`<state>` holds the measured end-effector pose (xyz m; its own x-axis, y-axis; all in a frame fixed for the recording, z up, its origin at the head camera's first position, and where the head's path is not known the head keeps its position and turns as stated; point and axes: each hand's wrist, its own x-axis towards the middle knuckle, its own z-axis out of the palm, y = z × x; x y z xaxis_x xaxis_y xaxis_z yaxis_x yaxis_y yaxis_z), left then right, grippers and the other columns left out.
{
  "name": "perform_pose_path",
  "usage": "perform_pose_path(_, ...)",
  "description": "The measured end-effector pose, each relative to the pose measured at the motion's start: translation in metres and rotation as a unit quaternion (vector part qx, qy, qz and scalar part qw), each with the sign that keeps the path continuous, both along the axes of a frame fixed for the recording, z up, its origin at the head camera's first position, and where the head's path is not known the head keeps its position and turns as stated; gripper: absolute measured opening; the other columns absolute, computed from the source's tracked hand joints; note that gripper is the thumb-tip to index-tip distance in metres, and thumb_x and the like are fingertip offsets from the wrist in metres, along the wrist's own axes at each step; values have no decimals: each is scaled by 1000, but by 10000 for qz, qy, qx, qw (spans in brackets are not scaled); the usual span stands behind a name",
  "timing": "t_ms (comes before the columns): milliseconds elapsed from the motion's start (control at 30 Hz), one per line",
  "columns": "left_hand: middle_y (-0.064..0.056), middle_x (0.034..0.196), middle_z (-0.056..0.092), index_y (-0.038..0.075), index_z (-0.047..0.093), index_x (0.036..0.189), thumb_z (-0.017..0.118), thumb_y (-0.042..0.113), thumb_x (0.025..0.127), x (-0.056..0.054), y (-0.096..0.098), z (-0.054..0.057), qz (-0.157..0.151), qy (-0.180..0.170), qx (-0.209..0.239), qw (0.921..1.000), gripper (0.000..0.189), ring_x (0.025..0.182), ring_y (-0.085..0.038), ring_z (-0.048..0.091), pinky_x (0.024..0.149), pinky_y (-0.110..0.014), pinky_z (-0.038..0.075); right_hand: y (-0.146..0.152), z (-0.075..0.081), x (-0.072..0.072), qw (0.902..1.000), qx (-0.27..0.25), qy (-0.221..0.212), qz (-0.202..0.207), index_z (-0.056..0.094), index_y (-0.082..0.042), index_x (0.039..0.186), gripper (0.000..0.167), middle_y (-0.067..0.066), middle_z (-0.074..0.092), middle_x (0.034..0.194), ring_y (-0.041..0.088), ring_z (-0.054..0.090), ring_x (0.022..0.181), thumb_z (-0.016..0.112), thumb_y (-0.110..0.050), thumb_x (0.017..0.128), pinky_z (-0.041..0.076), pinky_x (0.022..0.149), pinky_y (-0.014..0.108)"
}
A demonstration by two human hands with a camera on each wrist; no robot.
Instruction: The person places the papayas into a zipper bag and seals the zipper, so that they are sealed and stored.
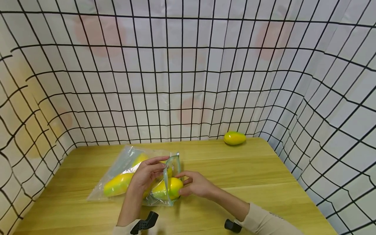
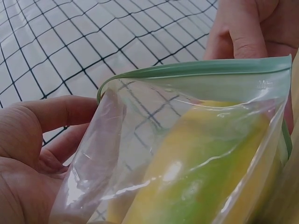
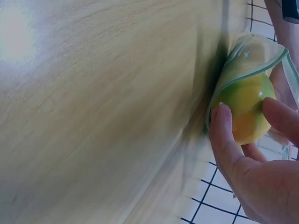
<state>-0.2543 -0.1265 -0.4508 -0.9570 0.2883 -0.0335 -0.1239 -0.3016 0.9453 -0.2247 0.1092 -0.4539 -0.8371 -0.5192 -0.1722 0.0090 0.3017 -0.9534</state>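
A clear zip bag [image 1: 110, 173] with a green-edged mouth lies on the table with several yellow-green mangoes inside. My left hand [image 1: 147, 173] holds the bag's rim near its mouth, which gapes towards the right. At that mouth, my right hand [image 1: 197, 185] grips the end of a mango [image 1: 175, 187], most of which sits within the bag. The right wrist view shows its thumb and fingers spread around the mango's rounded end [image 3: 247, 107]. Through the plastic in the left wrist view, the same mango [image 2: 196, 163] shows close up; part of the left hand [image 2: 42, 135] is behind the bag.
Another mango [image 1: 234, 138] lies at the back right of the wooden table [image 1: 235, 166], near the netting. Black grid netting [image 1: 182, 71] over white sheeting rises behind the table and along both sides. Each wrist carries a black camera mount [image 1: 145, 223].
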Motion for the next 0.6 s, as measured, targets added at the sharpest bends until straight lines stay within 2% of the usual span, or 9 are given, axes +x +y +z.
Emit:
perform_pose_path(233,0,87,75,-8,64,131,61,-2,97,0,1,-1,-1,7,10,10000,34,77,-12,72,74,-24,62,-6,2,2,9994,258,202,138,60,-7,138,53,21,65,128,34,67,113,76,-10,87,59,91,45)
perform_pose_path(467,-1,92,75,-9,63,131,60,-4,96,0,2,-2,7,-22,115,9999,35,76,-11,72,72,-23,61,-12,0,3,9995,187,206,117,58,0,138,56,23,67,126,36,66,116,75,-9,86,58,94,46)
perform_pose_path(600,-1,89,75,-8,65,130,60,-4,96,0,2,-1,16,-11,120,9999,34,75,-11,72,71,-23,62,-16,-1,4,9998,89,158,104,58,1,137,56,24,69,122,34,69,112,76,-8,85,59,93,44)
